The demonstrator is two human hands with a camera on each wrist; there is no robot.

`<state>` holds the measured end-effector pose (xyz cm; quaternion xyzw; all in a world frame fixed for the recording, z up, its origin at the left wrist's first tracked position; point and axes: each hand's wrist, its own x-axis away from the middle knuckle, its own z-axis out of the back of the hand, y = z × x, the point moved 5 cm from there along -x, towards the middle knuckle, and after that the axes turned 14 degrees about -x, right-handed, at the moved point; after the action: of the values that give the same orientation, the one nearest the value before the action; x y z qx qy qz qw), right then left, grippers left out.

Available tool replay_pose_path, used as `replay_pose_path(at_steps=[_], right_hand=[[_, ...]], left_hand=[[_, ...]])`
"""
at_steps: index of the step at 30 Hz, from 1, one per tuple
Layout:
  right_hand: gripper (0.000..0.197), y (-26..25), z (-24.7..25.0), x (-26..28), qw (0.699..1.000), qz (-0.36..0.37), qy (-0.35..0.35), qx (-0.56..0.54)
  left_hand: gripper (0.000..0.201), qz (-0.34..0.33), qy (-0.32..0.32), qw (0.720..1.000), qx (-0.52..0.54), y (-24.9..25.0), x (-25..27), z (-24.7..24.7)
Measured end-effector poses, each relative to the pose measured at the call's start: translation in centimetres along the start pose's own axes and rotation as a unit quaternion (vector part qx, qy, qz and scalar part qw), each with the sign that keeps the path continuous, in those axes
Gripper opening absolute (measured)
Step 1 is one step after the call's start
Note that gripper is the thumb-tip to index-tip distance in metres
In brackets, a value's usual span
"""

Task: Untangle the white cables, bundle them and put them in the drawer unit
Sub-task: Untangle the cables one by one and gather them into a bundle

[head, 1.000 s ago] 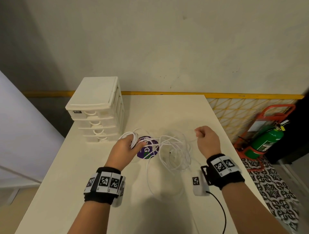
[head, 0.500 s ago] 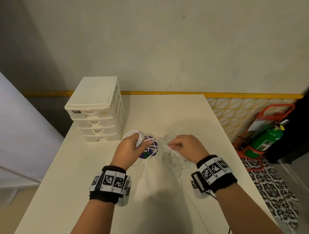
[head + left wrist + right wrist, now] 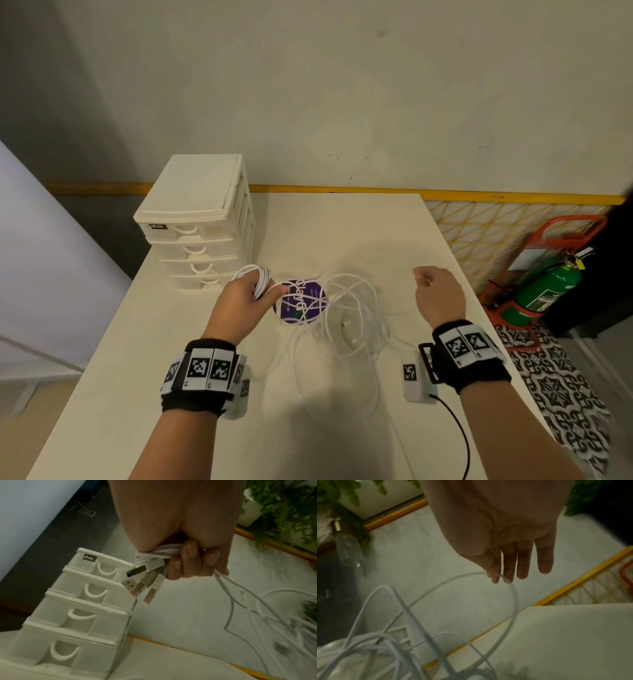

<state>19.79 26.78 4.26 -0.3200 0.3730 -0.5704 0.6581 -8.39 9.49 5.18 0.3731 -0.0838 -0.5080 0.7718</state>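
My left hand [image 3: 248, 296] grips a bundle of coiled white cable [image 3: 261, 277] just in front of the white drawer unit [image 3: 202, 219]. In the left wrist view my fingers [image 3: 188, 561] curl round the coils, and several USB plugs [image 3: 140, 580] stick out toward the drawer unit [image 3: 77, 608], whose drawers are all closed. Loose white cables [image 3: 349, 308] run from that hand into a tangle on the table. My right hand [image 3: 433, 287] is held out to the right of the tangle. Its thumb and forefinger [image 3: 494, 576] pinch a single cable strand [image 3: 514, 601].
A round purple sticker [image 3: 299, 301] lies under the cables on the white table [image 3: 342, 233]. The table's right edge is close to my right wrist. Beyond it on the floor stand a green fire extinguisher [image 3: 548, 284] and a red trolley [image 3: 565, 233].
My right hand reached into the tangle at the centre, then pulled back out to the right with one strand. The left hand kept its grip on the bundle and barely moved.
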Motion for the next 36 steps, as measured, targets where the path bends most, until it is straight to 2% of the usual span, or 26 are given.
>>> replay_pose_path(at_steps=[1,3,4,5,7,8,9,12,15,17,19,22,23,25,26,27,28,30,31,33,36], right_hand=[[0.028,-0.6,-0.1,0.2,0.999,0.034,-0.003,0.014],[0.034,-3.1,-0.6,0.9,0.986,0.167,-0.02,0.019],[0.036,-4.2,-1.3,1.4,0.973,0.214,-0.078,0.023],[0.036,-4.9,-2.5,2.1,0.96,0.226,-0.163,0.034],[0.031,-4.8,-4.8,3.7,0.925,0.187,-0.322,0.077],[0.028,-4.5,-5.4,4.3,0.911,0.174,-0.361,0.096],[0.025,-4.3,-5.6,4.6,0.907,0.177,-0.37,0.099],[0.016,-3.9,-5.3,4.7,0.93,0.171,-0.319,0.066],[0.013,-3.5,-3.8,3.4,0.973,0.16,-0.169,-0.006],[0.013,-3.5,-2.0,2.5,0.983,0.161,-0.058,-0.069],[0.015,-3.0,-0.3,1.5,0.986,0.127,0.004,-0.108],[0.021,-1.9,-0.2,0.5,0.995,0.076,-0.016,-0.062],[0.024,-1.9,-0.4,0.6,0.996,0.078,-0.015,-0.04],[0.029,-3.3,-0.7,1.8,0.987,0.152,0.009,-0.043],[0.031,-4.5,-1.1,2.7,0.979,0.197,-0.004,-0.06],[0.035,-5.5,-2.0,3.6,0.971,0.222,-0.054,-0.075],[0.041,-6.2,-3.3,4.5,0.964,0.216,-0.132,-0.076],[0.045,-6.0,-5.9,6.2,0.948,0.151,-0.272,-0.072],[0.038,-5.4,-6.6,6.5,0.944,0.132,-0.295,-0.072],[0.024,-4.3,-6.9,6.2,0.948,0.118,-0.281,-0.089],[0.028,-2.1,-5.6,4.7,0.961,0.06,-0.233,-0.133]], left_hand=[[0.045,-0.004,-0.005,1.0,-0.001,0.1,0.0,-0.2],[0.044,-0.012,-0.019,1.0,-0.009,0.5,0.1,-0.7],[0.045,-0.015,-0.024,1.0,-0.01,0.7,0.2,-0.9],[0.047,-0.016,-0.027,0.999,-0.01,0.9,0.3,-1.2],[0.049,-0.019,-0.024,0.999,-0.011,1.2,0.3,-1.5],[0.048,-0.02,-0.021,0.999,-0.015,1.3,0.3,-1.5],[0.047,-0.02,-0.019,0.999,-0.021,1.3,0.2,-1.5],[0.046,-0.015,-0.015,0.999,-0.044,0.9,0.3,-1.1],[0.045,-0.003,-0.03,0.997,-0.071,0.0,0.3,-1.1],[0.049,0.014,-0.032,0.994,-0.099,-0.9,0.2,-0.8],[0.05,0.034,-0.024,0.994,-0.104,-1.8,0.2,-0.4],[0.049,0.044,-0.018,0.995,-0.086,-2.0,0.2,-0.3],[0.048,0.044,-0.019,0.996,-0.077,-1.6,0.2,-0.4],[0.049,0.037,-0.018,0.998,-0.055,-0.6,0.2,-0.9],[0.049,0.029,-0.015,0.998,-0.047,0.0,0.2,-1.1],[0.05,0.018,-0.011,0.999,-0.04,0.8,0.1,-1.2],[0.051,0.007,-0.005,0.999,-0.034,1.5,0.1,-1.2],[0.05,-0.006,0.014,1.0,-0.025,2.7,-0.1,-0.9],[0.048,-0.006,0.027,0.999,-0.026,3.1,-0.2,-0.5],[0.046,0.001,0.058,0.998,-0.04,3.2,-0.3,0.6],[0.049,0.033,0.11,0.991,-0.062,1.7,-0.5,2.9]])
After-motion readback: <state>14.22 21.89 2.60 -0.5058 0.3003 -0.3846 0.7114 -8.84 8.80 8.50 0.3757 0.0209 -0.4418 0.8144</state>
